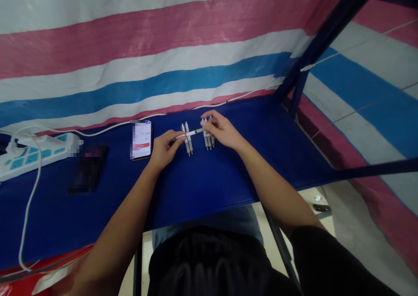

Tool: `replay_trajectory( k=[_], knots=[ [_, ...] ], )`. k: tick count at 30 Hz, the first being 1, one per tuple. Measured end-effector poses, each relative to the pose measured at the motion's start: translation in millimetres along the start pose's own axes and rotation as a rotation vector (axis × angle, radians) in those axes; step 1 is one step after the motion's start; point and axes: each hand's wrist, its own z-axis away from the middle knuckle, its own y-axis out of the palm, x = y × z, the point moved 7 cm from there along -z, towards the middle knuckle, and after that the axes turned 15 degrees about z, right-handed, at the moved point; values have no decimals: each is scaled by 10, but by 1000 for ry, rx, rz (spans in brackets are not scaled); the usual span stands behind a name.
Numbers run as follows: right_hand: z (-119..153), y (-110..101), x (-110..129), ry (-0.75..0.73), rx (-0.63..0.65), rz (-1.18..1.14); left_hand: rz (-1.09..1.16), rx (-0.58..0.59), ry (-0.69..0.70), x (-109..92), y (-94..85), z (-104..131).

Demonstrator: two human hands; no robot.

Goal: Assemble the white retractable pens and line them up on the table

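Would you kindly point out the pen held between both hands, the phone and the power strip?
pen (191,133), head view, middle of barrel.
phone (141,140), head view, screen centre.
power strip (35,153), head view, top face.

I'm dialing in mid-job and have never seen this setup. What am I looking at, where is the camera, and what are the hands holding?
There is no machine here: a person works with two bare hands, filmed by one head-worn camera looking down. The left hand and right hand hold one white pen between them, crosswise above the blue table. Under it lie two pens and a second cluster of pens. Left of them are a phone, a dark blurred object and a power strip.
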Motion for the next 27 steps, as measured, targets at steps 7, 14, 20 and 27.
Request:
replay_trajectory(
  k=[7, 14, 20, 27],
  knots=[
    [58, -87, 33, 83, 42, 176, -63, -7, 61, -130, 3, 2],
    [13, -80, -18, -16, 130, 10, -66, -68, 62, -95, -59, -6],
    [16, -139, -9, -49, 134, 15, -76, -31, 70, -75, -48, 4],
    [59, -185, 30, 39, 135, 327, -13, 12, 47, -41, 4, 5]
  ],
)
